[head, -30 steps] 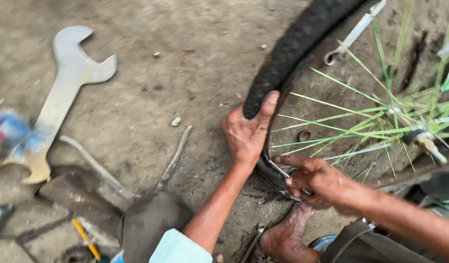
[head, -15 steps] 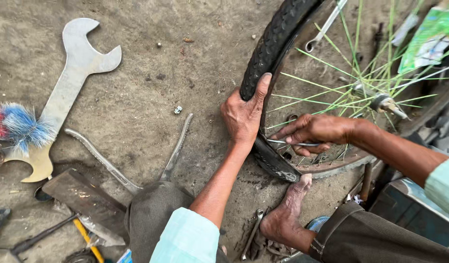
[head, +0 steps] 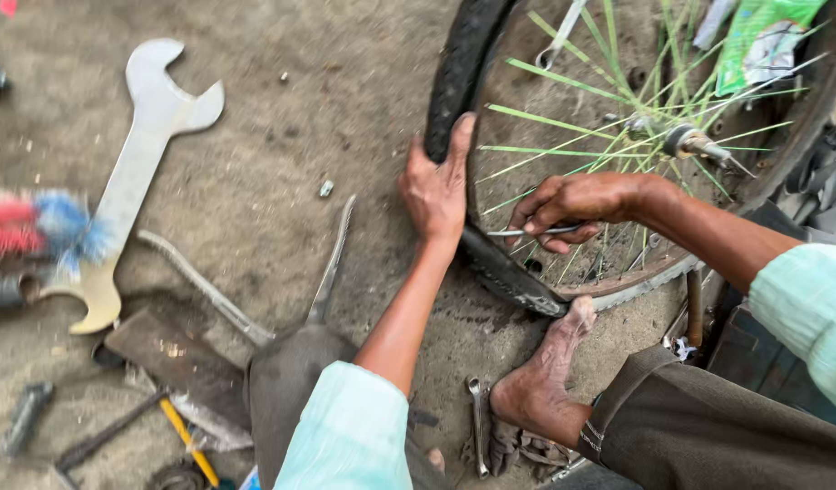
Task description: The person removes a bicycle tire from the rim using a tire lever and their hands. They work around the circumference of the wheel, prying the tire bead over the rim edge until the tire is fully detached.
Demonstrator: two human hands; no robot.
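Bare, dusty concrete ground (head: pixel 282 109), gritty and stained, strewn with workshop clutter; no bench, everything done at floor level outdoors or in an open shed, hard to tell which. Lying flat at the left: a large double-ended open spanner (head: pixel 132 172), with a red-and-blue bristle brush (head: pixel 37 227) just beside it. Nearer the middle, long-handled metal shears (head: pixel 291 308), and a yellow-handled screwdriver (head: pixel 186 440) at the bottom edge.

At the right, a bicycle wheel (head: pixel 636 145) with green spokes, stood on edge and steadied by a bare foot (head: pixel 545 372) touching the rim at its lowest point. Black tyre (head: pixel 463 73) still seated along the upper left, but peeled off the rim lower down, near the foot. Left hand (head: pixel 439 186) clamped over the tyre tread, thumb hooked around its edge. Right hand (head: pixel 572 204) closed around a slim metal lever (head: pixel 527 232), held among the spokes near the rim. Judged from this: tyre removal begun, only a short stretch freed, most of the bead left to lift.
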